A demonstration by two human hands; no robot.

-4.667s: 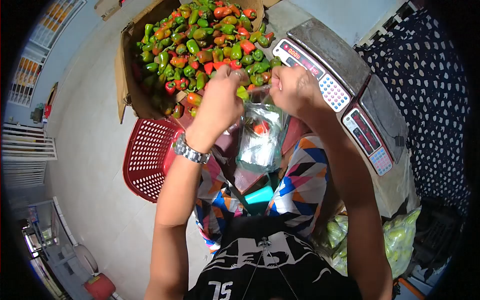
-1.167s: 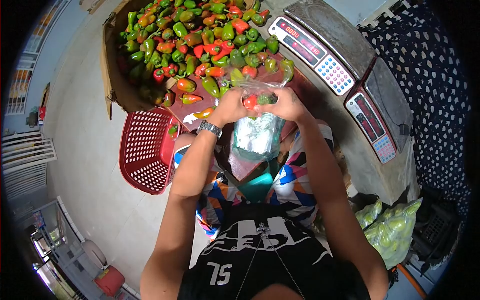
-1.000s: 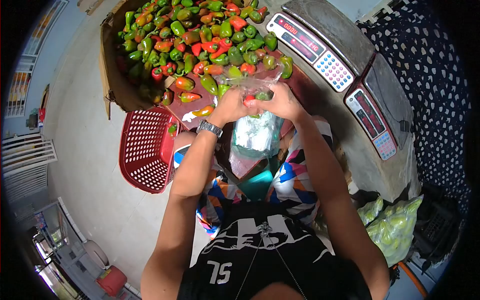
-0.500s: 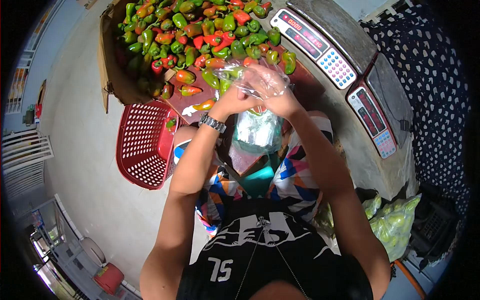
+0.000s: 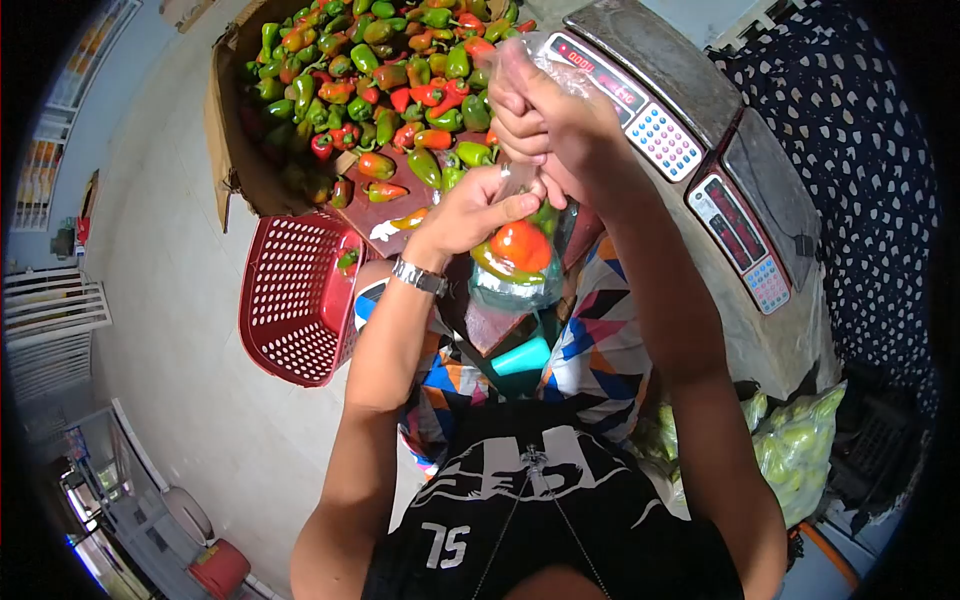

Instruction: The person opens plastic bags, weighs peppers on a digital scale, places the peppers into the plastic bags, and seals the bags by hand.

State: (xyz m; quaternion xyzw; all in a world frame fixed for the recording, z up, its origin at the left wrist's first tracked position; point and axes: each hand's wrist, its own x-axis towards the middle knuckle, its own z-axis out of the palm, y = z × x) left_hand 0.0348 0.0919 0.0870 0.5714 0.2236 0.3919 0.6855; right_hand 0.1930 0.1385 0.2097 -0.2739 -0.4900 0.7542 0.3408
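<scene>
A clear plastic bag with an orange-red pepper and green peppers in it hangs between my hands, over a wrapped green and silvery bundle. My left hand, a metal watch at its wrist, is closed around the neck of the bag. Higher up, my right hand has its fingers curled on the gathered top of the bag. Loose red and green peppers lie heaped just beyond, some near my left hand on the dark red board.
A cardboard box surrounds the heap at left. Below it stands a red perforated basket with a pepper inside. Two digital scales are at right. Plastic bags of green produce rest beside my right leg. A teal object lies between my knees.
My hands were together over the bag's opening. Now my right hand has moved up and right with the gathered top, while my left hand grips the neck lower down.
</scene>
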